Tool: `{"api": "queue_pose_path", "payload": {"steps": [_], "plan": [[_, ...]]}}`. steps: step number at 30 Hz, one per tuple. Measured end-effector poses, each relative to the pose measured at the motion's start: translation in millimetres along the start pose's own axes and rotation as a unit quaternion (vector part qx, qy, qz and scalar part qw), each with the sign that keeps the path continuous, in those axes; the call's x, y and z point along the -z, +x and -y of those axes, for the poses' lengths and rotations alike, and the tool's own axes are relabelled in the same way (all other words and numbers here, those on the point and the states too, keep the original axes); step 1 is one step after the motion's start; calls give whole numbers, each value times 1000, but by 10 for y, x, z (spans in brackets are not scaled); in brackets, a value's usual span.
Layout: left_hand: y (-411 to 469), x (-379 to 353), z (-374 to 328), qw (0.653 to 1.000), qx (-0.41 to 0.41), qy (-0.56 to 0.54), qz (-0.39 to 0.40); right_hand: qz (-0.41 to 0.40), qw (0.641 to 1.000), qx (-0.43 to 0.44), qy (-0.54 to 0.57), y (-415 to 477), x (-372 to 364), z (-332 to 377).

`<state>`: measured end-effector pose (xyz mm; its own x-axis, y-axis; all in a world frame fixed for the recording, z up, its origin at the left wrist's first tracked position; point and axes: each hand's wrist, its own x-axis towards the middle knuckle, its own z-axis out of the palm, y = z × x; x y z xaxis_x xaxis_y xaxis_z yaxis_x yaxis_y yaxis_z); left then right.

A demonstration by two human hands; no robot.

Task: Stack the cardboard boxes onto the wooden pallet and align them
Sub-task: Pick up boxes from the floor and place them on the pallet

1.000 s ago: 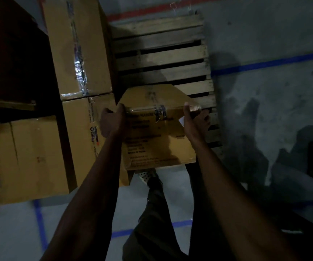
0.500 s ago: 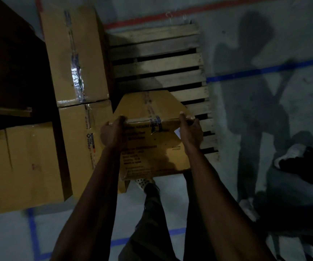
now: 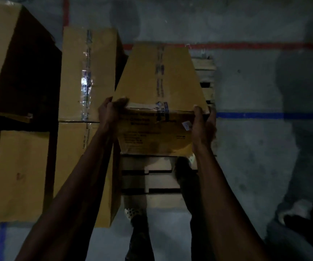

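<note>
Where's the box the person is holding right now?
Centre of the head view: the box is held between the left hand and right hand over the pallet, just right of the stacked boxes.

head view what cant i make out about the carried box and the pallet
All in the head view:
- Wooden pallet: mostly hidden by the held box; whether the box touches it is unclear.
- Print on the box's near face: too dim and blurred to read.
- Fingers of the left hand and right hand: partly hidden behind the box's sides.
</note>
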<state>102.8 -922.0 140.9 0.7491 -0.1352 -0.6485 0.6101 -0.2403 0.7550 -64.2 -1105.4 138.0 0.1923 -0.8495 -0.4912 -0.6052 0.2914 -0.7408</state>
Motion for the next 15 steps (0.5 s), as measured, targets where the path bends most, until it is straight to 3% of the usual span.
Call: {"api": "queue_pose_path", "payload": {"steps": [4, 10, 15], "plan": [[644, -80, 126, 1000, -20, -16, 3, 29, 999, 19, 1, 598, -426, -293], [1680, -107, 1221, 990, -75, 120, -12, 93, 994, -5, -56, 1385, -1222, -1252], [1878, -72, 2154, 994, 56, 78, -56, 105, 989, -12, -100, 1545, -1565, -1891]]}}
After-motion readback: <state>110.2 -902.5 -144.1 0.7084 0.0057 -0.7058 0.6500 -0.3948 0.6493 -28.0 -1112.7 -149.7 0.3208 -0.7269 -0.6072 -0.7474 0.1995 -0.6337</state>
